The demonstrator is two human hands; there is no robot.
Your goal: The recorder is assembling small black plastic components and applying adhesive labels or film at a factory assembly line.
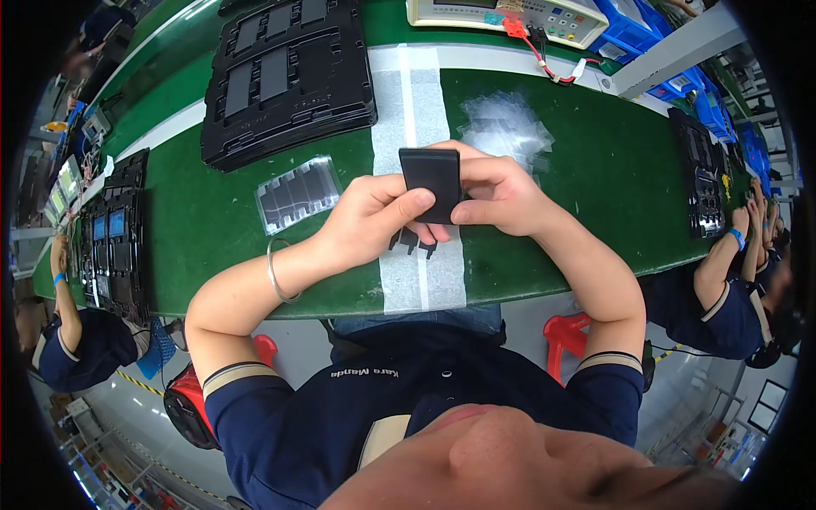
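Observation:
A flat black rectangular block (432, 170) is held up over the middle of the table between both hands. My left hand (374, 211) grips its left side, thumb lying across the front face. On the other side my right hand (503, 197) pinches the lower right edge with the thumb, its fingers reaching behind. Just below the block, small black tabs (412, 245) show beneath my left fingertips; I cannot tell what they belong to. Left of my hands lies a clear sheet with black strips (297, 194). Beyond my right hand is a loose pile of clear plastic films (507, 123).
A stack of black moulded trays (289, 81) stands at the far left on the green table (595, 187). A pale taped strip (408, 102) crosses the table. At the back sits a beige meter (510, 19) with red and black leads. People work on both sides.

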